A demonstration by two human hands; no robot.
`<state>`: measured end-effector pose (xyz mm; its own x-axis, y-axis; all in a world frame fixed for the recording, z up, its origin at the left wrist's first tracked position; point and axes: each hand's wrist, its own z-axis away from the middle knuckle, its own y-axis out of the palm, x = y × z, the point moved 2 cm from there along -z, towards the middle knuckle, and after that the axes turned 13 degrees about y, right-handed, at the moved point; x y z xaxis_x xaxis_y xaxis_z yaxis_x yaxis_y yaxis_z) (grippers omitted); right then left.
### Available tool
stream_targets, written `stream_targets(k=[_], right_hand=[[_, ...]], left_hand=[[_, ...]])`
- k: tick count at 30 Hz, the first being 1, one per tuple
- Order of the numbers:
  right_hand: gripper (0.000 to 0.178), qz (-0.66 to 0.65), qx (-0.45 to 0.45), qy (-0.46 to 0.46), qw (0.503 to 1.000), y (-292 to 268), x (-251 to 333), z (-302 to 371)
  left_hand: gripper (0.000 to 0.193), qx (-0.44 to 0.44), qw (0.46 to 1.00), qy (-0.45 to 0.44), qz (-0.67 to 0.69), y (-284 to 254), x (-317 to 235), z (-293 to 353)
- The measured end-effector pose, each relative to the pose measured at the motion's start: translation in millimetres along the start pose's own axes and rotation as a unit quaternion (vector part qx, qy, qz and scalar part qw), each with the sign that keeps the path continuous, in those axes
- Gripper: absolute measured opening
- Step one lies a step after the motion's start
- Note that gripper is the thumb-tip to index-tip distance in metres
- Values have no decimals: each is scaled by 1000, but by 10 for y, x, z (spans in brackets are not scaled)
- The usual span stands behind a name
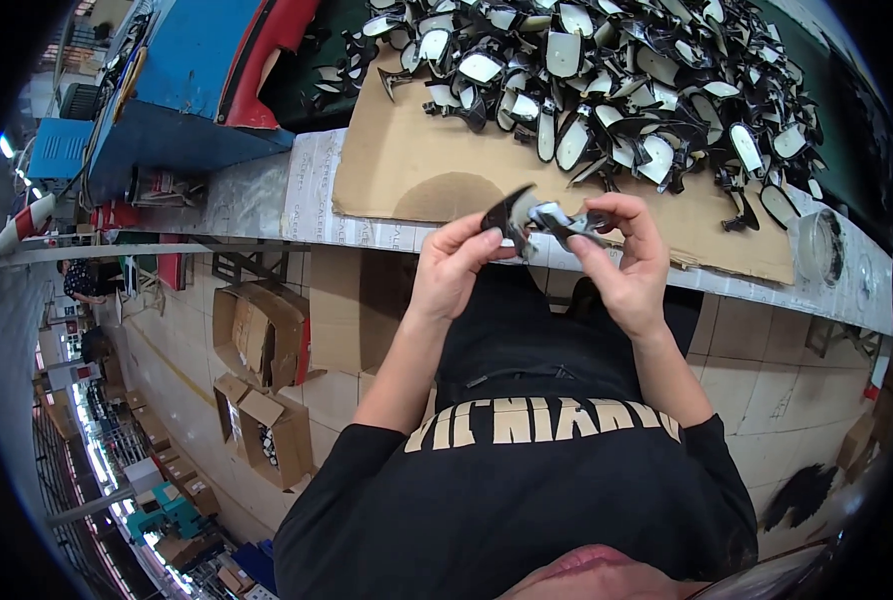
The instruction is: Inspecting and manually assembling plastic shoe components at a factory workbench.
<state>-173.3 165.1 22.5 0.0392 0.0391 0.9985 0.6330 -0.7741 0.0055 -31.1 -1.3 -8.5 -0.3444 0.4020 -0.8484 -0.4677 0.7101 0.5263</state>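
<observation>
Just in front of the table edge, my left hand [455,262] pinches a glossy black shoe heel [508,217] between thumb and fingers. My right hand [627,262] grips a second black shoe heel [579,228], with its pale end toward the first one. The two heels are close together; whether they touch, I cannot tell. Beyond my hands a large pile of similar black heels [564,55] with white seats lies on a flat cardboard sheet [397,170].
A clear roll of tape [820,247] lies at the table's right end. On the left stands a blue machine [192,60] with a red part [259,80]. Open cardboard boxes [267,430] stand on the tiled floor at lower left. Another person [85,283] is far off to the left.
</observation>
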Motion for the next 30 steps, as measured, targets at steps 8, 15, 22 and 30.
stream_targets(k=[8,15,22,30], right_hand=[[36,147,-20,-119,982,49,176,121],[36,4,43,-12,999,-16,230,211],[34,88,-7,-40,995,9,197,137],[36,201,-87,-117,969,3,224,68]], left_hand=[[29,-20,999,3,32,87,24,122],[28,-33,999,19,18,48,-11,87],[26,-33,999,12,-3,63,17,156],[25,-23,992,43,-116,103,-30,235]])
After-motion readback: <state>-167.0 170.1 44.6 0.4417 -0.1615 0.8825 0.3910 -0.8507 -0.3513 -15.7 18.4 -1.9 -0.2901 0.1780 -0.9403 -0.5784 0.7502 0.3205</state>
